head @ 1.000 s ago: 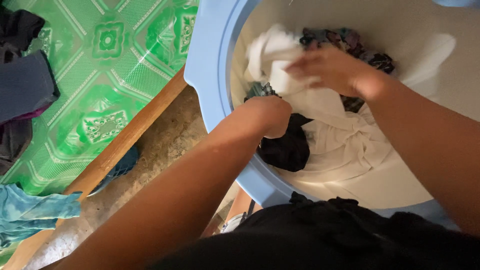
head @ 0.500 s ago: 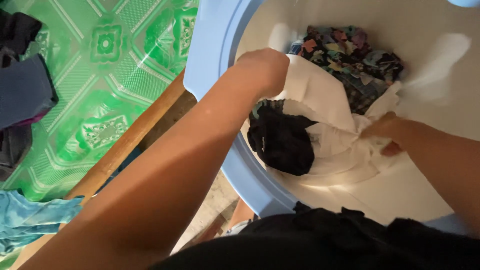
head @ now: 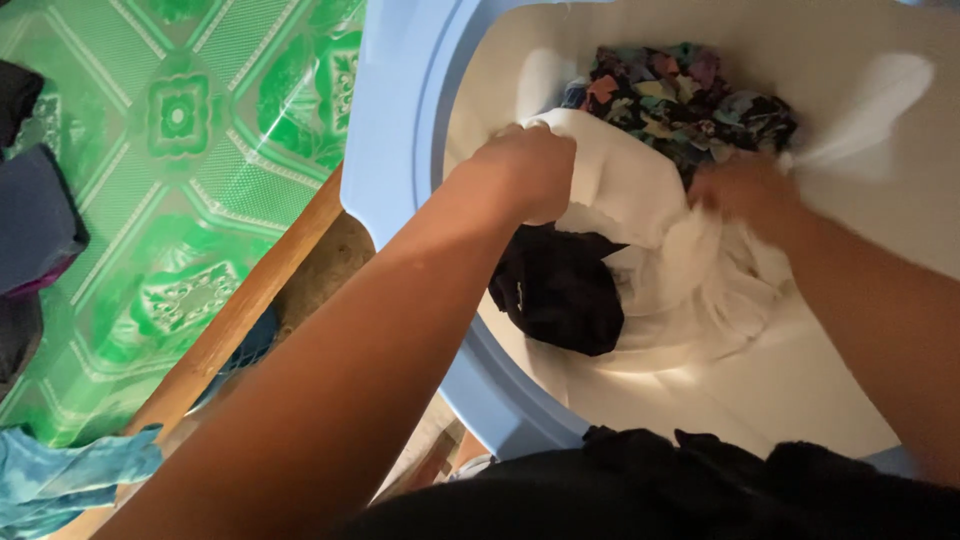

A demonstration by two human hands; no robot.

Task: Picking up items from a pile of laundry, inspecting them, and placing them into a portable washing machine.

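Observation:
Both my arms reach down into a white tub with a light blue rim (head: 392,150). My left hand (head: 525,172) is closed on the upper edge of a white cloth (head: 640,200) near the tub's left wall. My right hand (head: 745,195), blurred by motion, grips the same white cloth further right. A black garment (head: 560,295) lies under my left forearm at the tub's bottom. A multicoloured patterned garment (head: 685,95) sits at the far side of the tub, just beyond the white cloth.
A green patterned mat (head: 190,140) covers a surface left of the tub, edged by a wooden strip (head: 240,310). Dark clothes (head: 35,220) lie at the far left and a teal cloth (head: 70,475) at the bottom left. Black fabric (head: 640,490) hangs over the tub's near rim.
My left hand moved right and took hold of the white cloth's top edge. My right hand rose from the lower right toward the patterned garment, bunching the white cloth.

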